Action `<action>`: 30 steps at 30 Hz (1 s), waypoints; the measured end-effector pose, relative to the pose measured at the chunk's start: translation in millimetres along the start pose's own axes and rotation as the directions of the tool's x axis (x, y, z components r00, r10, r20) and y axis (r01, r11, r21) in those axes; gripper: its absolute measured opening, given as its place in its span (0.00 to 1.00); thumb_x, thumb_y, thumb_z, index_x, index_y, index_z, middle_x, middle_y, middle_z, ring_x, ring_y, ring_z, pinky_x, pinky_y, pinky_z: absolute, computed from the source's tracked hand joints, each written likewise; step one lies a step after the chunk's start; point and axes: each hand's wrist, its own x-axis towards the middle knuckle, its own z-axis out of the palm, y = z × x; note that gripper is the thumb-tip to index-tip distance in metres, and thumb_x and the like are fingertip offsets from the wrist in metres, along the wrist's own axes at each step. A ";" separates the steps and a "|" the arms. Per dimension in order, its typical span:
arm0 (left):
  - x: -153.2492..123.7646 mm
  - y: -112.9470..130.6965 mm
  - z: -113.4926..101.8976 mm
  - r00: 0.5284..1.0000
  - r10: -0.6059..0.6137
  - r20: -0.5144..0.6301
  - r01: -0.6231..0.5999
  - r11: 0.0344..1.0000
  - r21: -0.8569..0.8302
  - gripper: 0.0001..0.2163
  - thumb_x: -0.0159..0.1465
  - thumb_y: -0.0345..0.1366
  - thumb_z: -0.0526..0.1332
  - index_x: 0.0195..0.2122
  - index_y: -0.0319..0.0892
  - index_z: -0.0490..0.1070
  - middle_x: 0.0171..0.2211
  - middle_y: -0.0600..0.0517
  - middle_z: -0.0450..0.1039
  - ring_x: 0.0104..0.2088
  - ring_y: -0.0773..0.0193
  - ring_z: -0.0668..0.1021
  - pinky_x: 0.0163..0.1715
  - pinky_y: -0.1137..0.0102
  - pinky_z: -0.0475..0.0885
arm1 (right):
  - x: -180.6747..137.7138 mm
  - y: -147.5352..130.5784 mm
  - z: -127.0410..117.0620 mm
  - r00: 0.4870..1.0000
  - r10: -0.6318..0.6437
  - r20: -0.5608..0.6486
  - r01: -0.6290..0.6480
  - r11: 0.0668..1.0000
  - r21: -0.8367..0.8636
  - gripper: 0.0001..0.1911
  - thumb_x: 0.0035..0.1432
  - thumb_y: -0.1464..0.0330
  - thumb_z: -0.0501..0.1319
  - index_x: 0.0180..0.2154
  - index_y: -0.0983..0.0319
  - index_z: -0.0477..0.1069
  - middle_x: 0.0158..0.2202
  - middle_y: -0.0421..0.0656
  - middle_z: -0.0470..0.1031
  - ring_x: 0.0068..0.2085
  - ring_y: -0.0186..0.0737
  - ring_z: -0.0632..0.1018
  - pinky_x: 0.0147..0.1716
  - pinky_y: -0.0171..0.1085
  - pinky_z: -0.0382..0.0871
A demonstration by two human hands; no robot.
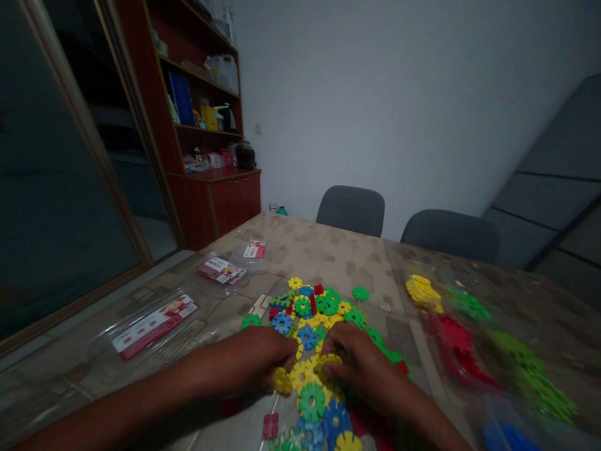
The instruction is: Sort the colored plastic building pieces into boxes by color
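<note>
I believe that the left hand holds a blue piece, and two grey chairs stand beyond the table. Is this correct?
Not completely: in the head view, the piece that the left hand holds is yellow, not blue. Two grey chairs do stand beyond the table.

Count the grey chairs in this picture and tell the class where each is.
2. One chair is beyond the table's far edge, near the picture's middle; the second chair is to its right. Others may be hidden.
</note>
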 end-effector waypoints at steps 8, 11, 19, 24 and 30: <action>9.5 -12.9 -3.0 0.994 -0.036 -0.103 0.027 0.995 -0.093 0.12 0.55 0.26 0.64 0.39 0.47 0.71 0.38 0.56 0.76 0.39 0.58 0.76 0.36 0.68 0.64 | -1.0 0.0 21.3 0.997 -0.049 0.055 0.042 0.991 0.124 0.12 0.56 0.77 0.63 0.43 0.59 0.75 0.47 0.43 0.77 0.50 0.45 0.76 0.51 0.40 0.65; 10.3 -8.1 -1.6 0.993 -0.058 -0.098 0.046 0.991 -0.125 0.12 0.55 0.26 0.64 0.40 0.47 0.71 0.39 0.55 0.76 0.41 0.57 0.76 0.37 0.67 0.64 | -4.3 3.7 28.6 0.999 -0.029 0.014 0.029 0.999 0.036 0.17 0.57 0.76 0.63 0.48 0.59 0.73 0.52 0.46 0.75 0.54 0.48 0.74 0.54 0.41 0.63; 15.7 -16.2 10.7 0.997 -0.037 -0.074 0.019 0.972 -0.236 0.11 0.53 0.25 0.62 0.35 0.46 0.69 0.32 0.56 0.70 0.34 0.62 0.71 0.30 0.70 0.60 | -4.4 4.2 26.5 0.996 0.069 0.052 -0.068 0.997 -0.027 0.19 0.51 0.76 0.66 0.46 0.61 0.71 0.46 0.45 0.75 0.44 0.44 0.74 0.42 0.37 0.63; 18.9 -21.4 17.9 0.998 0.020 -0.061 -0.037 0.955 -0.295 0.10 0.55 0.26 0.61 0.36 0.46 0.70 0.33 0.57 0.70 0.34 0.63 0.71 0.31 0.71 0.60 | -1.0 -1.1 25.3 0.996 0.051 0.074 -0.059 0.992 0.109 0.18 0.47 0.78 0.65 0.41 0.59 0.71 0.42 0.39 0.76 0.41 0.40 0.73 0.39 0.35 0.60; 20.2 -9.3 22.7 0.994 -0.005 -0.111 -0.028 0.955 -0.295 0.05 0.55 0.28 0.58 0.32 0.44 0.65 0.30 0.57 0.65 0.31 0.64 0.68 0.29 0.71 0.59 | -1.7 -9.5 13.9 0.987 0.068 0.148 -0.096 0.977 0.191 0.18 0.47 0.79 0.62 0.41 0.60 0.73 0.36 0.36 0.75 0.35 0.37 0.71 0.33 0.33 0.59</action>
